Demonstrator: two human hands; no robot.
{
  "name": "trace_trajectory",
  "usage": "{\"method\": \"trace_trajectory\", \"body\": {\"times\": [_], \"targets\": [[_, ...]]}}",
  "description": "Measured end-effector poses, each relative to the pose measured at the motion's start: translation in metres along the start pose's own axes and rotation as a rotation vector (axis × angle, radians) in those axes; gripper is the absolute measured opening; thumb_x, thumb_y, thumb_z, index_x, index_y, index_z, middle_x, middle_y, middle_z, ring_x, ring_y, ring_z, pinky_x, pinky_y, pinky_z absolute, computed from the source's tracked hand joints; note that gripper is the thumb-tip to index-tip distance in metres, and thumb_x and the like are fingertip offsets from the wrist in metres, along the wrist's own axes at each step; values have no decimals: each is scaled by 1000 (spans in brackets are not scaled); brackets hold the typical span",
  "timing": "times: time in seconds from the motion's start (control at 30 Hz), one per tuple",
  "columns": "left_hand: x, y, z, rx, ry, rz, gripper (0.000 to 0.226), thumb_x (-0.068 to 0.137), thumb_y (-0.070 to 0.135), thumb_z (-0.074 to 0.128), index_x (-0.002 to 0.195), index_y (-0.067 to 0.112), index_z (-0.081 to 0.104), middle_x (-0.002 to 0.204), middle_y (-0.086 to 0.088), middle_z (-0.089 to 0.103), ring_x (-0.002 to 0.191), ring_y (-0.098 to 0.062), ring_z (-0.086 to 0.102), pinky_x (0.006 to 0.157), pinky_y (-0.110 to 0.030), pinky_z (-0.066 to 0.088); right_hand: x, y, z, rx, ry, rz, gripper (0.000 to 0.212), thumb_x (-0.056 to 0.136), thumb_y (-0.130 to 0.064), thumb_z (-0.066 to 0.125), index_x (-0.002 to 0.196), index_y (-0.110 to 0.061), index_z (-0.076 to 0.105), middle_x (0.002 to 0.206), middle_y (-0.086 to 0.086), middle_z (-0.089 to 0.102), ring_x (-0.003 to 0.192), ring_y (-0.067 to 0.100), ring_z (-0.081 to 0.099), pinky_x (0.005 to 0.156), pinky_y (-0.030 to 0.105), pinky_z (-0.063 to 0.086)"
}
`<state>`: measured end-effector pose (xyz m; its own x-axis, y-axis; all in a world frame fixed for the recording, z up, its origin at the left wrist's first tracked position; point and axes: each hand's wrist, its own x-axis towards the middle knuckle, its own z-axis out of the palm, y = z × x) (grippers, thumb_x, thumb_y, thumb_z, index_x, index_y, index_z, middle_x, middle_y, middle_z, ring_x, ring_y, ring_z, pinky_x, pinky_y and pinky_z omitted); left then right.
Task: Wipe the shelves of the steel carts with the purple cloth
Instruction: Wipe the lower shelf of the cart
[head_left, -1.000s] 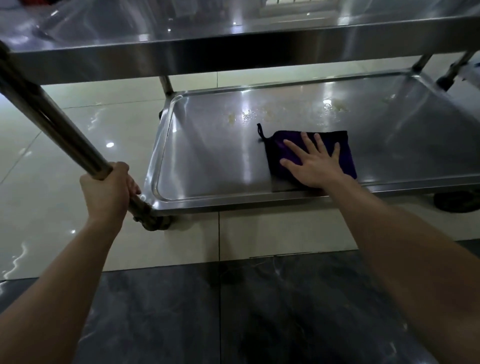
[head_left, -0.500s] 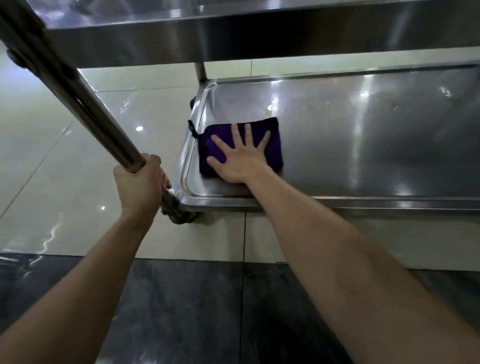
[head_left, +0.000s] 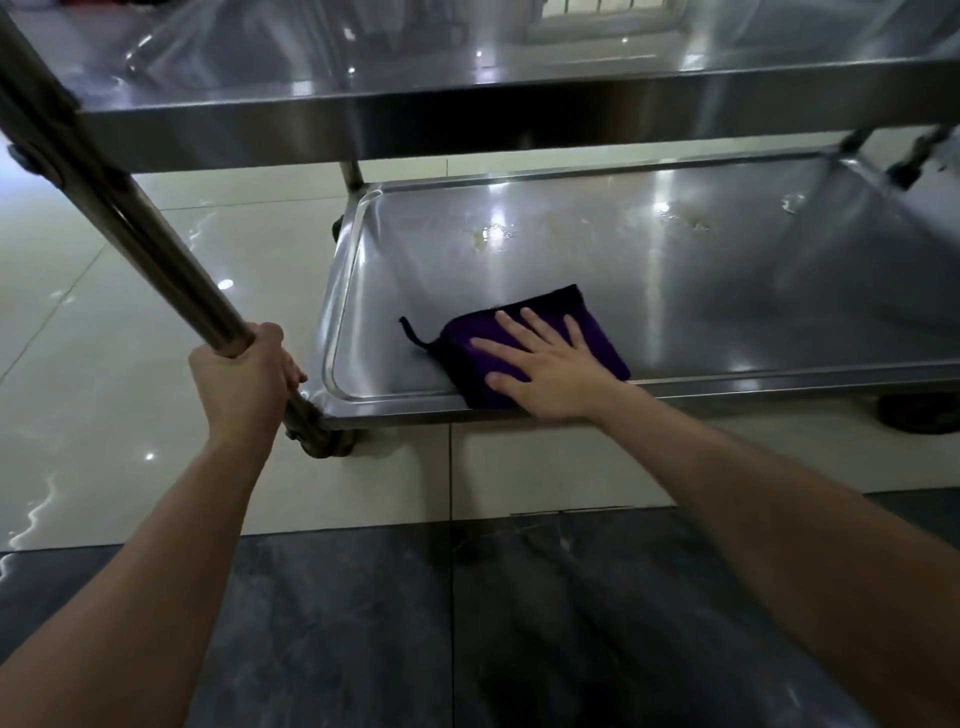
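A folded purple cloth (head_left: 470, 340) with a small hanging loop lies on the bottom shelf (head_left: 675, 291) of a steel cart, near its front rim and left of the middle. My right hand (head_left: 550, 371) presses flat on the cloth with the fingers spread and straight. My left hand (head_left: 244, 382) grips the cart's slanted steel post (head_left: 130, 218) just above the shelf's front left corner. Pale dried spots show on the shelf behind the cloth. The shelf above (head_left: 467, 88) runs across the top of the view.
A caster (head_left: 324, 441) sits under the front left corner, and a dark wheel (head_left: 919, 413) under the right side. The floor is glossy pale tile, with a dark marble strip nearest me. Reflections hide what stands on the upper shelf.
My right hand has slid the cloth from the shelf's front left corner to the right along the front rim. The view has shifted back to the left. My left hand keeps its grip on the post.
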<state>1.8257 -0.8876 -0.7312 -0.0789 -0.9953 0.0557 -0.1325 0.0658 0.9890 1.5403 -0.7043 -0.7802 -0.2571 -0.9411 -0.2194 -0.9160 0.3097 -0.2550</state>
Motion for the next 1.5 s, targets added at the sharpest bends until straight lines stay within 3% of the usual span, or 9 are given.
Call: {"method": "trace_trajectory", "body": {"times": [0.23, 0.33, 0.43, 0.63, 0.87, 1.0, 1.2, 1.37, 1.5], "targets": [[-33, 12, -15, 438, 128, -284, 86, 72, 73, 88, 116, 5, 62, 92, 0, 65, 76, -11, 62, 65, -30, 46, -14, 19, -22, -42, -148, 21, 76, 103, -82, 26, 169, -56, 1, 180, -7, -22, 165, 24, -25, 126, 70, -16], [-78, 18, -12, 616, -395, -446, 58, 85, 56, 88, 105, 3, 75, 87, -10, 72, 70, -22, 62, 61, -35, 50, -10, 15, -21, -63, -155, 11, 75, 104, -82, 23, 169, -54, -1, 180, -4, -23, 164, 29, -26, 125, 74, -15], [-114, 30, 18, 853, -801, -263, 39, 88, 52, 87, 101, 18, 74, 88, 0, 75, 79, -16, 70, 69, -32, 59, -8, 19, -20, -77, -102, -12, 77, 100, -86, 19, 169, -56, 1, 181, -5, -19, 165, 29, -22, 124, 76, -15], [-97, 52, 108, 1214, -772, 292, 97, 80, 55, 92, 155, 15, 43, 151, -10, 49, 139, -30, 51, 114, -45, 49, -10, 32, 1, -48, 71, -47, 80, 93, -93, 9, 166, -61, 3, 181, -11, -13, 166, 24, -19, 122, 72, -23], [-83, 56, 162, 1392, -832, 168, 124, 52, 45, 110, 148, 10, 38, 137, -14, 63, 124, -33, 62, 104, -47, 56, -18, 48, -1, -20, 85, -45, 67, 104, -77, 16, 168, -59, 7, 182, -11, -10, 167, 24, -18, 123, 70, -22], [-80, 48, 167, 1367, -805, 141, 163, 50, 42, 111, 173, 19, 6, 164, -18, 38, 148, -40, 46, 120, -48, 46, -42, 95, -7, 4, 108, -16, 63, 107, -73, 18, 168, -59, 8, 181, -13, -9, 167, 20, -17, 126, 67, -19], [-93, 69, 195, 1455, -898, 111, 130, 50, 69, 102, 156, 18, 47, 151, -14, 52, 133, -34, 55, 114, -44, 51, -106, 208, -28, 40, 116, 263, 62, 107, -73, 27, 165, -64, 8, 181, -16, -11, 166, 17, -18, 128, 64, -17], [-131, 81, 261, 1366, -911, 264, 155, 44, 88, 91, 172, 30, 25, 168, -11, 34, 155, -37, 33, 125, -52, 38, -127, 235, -32, 56, 112, 357, 73, 96, -86, 24, 164, -67, 5, 181, -13, -14, 166, 22, -21, 125, 69, -20], [-142, 86, 288, 1403, -955, 233, 142, 45, 85, 93, 164, 30, 39, 159, -11, 41, 148, -37, 40, 116, -45, 42, -125, 240, -31, -4, 89, 375, 95, 74, -108, 6, 160, -70, -7, 180, -9, -20, 165, 27, -25, 122, 74, -22]]}}
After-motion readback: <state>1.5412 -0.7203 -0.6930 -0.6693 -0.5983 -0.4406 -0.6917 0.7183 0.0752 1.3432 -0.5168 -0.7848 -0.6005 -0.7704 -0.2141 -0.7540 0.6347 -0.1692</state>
